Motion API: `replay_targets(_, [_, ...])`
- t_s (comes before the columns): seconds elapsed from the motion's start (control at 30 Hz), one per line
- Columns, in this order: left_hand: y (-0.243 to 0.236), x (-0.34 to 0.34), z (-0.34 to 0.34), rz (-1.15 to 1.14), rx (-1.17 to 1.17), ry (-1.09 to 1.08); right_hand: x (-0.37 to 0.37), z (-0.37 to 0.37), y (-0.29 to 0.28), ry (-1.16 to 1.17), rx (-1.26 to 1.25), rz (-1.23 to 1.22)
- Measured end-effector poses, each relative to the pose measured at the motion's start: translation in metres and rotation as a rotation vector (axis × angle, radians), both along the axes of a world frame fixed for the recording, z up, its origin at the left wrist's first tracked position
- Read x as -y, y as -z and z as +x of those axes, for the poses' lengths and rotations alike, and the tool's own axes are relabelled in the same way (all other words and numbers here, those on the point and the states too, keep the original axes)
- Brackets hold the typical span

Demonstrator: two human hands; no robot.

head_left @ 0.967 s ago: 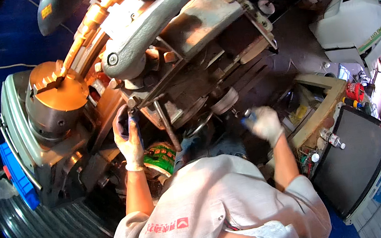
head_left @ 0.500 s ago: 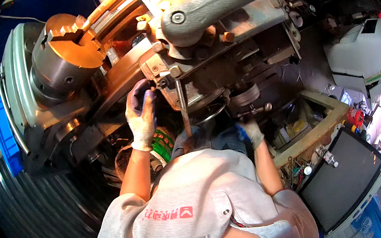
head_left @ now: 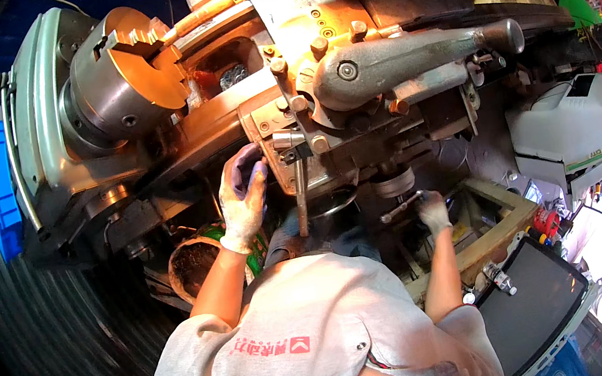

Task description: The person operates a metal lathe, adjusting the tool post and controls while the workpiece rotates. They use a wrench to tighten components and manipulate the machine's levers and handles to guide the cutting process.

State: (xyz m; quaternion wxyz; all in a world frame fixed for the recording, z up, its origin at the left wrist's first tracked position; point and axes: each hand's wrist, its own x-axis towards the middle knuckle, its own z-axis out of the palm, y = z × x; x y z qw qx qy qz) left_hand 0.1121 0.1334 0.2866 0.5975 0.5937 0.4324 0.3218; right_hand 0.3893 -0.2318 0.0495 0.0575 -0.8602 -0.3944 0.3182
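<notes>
Right hand (head_left: 433,211) swung onto crank handle (head_left: 397,211), closure impossible to tell | left hand (head_left: 243,207) half-open, grip seemingly empty, beside lathe carriage (head_left: 286,178)!

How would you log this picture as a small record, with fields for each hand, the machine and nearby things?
Left hand: gloved, raised beside the carriage; thumb and fingers parted, contact unclear
Right hand: gloved, at the end of a crank handle; grip unclear
Machine: lathe with round chuck and big grey lever
Far left: blue tray
Lower right: clear bottle, dark flat panel
</notes>
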Motion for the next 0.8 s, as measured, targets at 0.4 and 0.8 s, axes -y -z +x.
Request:
replay_targets(0.4, [0.004,0.009,-0.004,-0.114,0.006,-0.058,-0.031,0.000,-0.116,0.025,-0.079,0.095])
replay_targets(0.8, [-0.006,0.024,-0.012,-0.100,0.039,-0.069,-0.133,0.137,-0.225,0.554,0.044,0.773])
